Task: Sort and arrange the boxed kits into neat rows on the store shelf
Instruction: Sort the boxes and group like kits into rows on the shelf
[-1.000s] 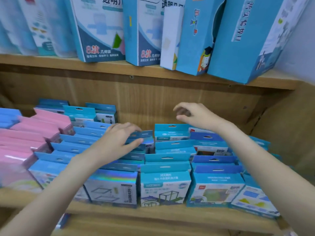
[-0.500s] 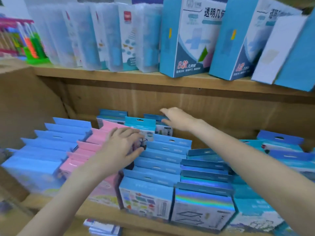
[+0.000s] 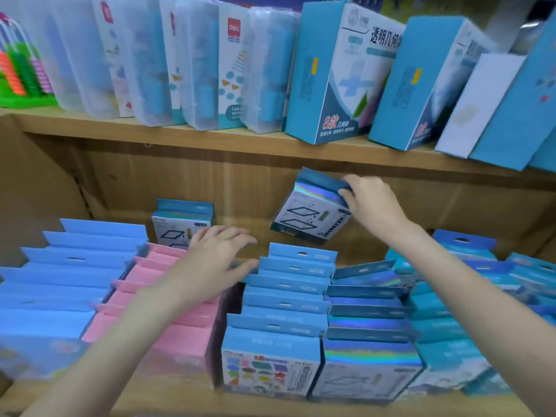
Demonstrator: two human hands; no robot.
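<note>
Your right hand (image 3: 373, 203) pinches the top flap of a holographic boxed kit (image 3: 313, 213), holding it tilted in the air above the rows, near the shelf's back wall. Your left hand (image 3: 210, 263) rests with fingers spread and relaxed over the pink row (image 3: 168, 296), touching the neighbouring blue row (image 3: 288, 293). A matching holographic kit (image 3: 180, 224) stands upright just behind your left hand. Further rows fill the wooden shelf (image 3: 210, 398).

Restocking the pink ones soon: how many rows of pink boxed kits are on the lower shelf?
1: a single row of pink kits, between the pale blue row and the blue hang-tab row. The left hand covers part of it.
</note>
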